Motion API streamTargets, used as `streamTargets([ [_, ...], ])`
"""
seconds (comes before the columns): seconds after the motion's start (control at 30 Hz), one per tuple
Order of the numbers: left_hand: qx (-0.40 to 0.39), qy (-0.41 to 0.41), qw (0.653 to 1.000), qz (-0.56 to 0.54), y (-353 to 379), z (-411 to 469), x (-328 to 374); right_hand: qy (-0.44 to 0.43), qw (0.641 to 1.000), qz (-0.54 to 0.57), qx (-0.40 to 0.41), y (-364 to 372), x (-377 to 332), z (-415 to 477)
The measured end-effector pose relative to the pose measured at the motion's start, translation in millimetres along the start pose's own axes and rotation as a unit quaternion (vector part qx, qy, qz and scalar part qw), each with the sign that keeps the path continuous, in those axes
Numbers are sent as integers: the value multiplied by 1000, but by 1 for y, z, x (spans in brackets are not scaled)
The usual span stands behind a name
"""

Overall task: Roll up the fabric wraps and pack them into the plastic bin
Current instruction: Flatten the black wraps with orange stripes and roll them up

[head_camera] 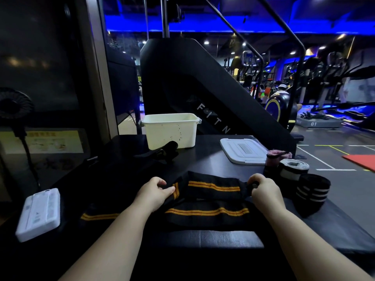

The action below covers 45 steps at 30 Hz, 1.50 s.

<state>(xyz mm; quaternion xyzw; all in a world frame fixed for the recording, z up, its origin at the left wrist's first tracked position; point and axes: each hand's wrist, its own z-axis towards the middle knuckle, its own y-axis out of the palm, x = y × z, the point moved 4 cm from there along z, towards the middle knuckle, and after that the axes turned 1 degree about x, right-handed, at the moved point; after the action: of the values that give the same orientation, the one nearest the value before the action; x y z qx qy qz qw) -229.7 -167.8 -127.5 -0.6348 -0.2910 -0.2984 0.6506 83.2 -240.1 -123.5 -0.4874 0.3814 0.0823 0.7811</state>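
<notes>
Lying in front of the plastic bin (170, 131), the black orange-striped wrap (213, 186) is pinched at each end by the left hand (154, 193) and the right hand (263, 189).

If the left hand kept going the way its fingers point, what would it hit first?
The left hand points right along the striped wrap it pinches, so it would probably meet the right hand gripping the other end; depth is unclear.

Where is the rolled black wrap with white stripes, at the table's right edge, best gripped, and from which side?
Likely around its striped side wall, from above: the black roll seems upright, so fingers span the coil and keep it wound. The grey roll crowds its far side.
</notes>
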Motion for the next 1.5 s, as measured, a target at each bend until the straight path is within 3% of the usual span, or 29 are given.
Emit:
streamTargets([
  [0.2,-39,9,999,-33,8,2,-1,36,999,-38,-7,11,2,0],
  [0.33,-101,11,991,-89,12,-8,3,30,990,-136,-22,14,2,-3],
  [0.5,-93,42,994,34,13,-14,5,4,974,-225,18,13,-1,-4],
  [0.6,-82,52,994,40,14,-12,4,-86,953,-286,46,12,-16,-3],
  [0.7,-72,56,995,43,15,-12,3,-241,943,-227,16,19,-39,-4],
  [0.8,-71,49,995,45,17,-12,0,-306,946,-85,-65,34,-66,-13],
  [0.9,-79,45,995,50,15,-14,1,-286,946,-58,-143,58,-75,-17],
  [0.97,-83,41,994,56,13,-14,2,-268,940,-107,-185,74,-69,-20],
  [1.03,-87,29,995,46,11,-15,1,-262,934,-160,-182,81,-62,-22],
  [1.23,-87,15,996,8,8,-17,-3,-273,929,-176,-177,83,-61,-22],
  [1.5,-38,79,996,16,6,-28,-10,-264,928,-164,-205,80,-61,-26],
])
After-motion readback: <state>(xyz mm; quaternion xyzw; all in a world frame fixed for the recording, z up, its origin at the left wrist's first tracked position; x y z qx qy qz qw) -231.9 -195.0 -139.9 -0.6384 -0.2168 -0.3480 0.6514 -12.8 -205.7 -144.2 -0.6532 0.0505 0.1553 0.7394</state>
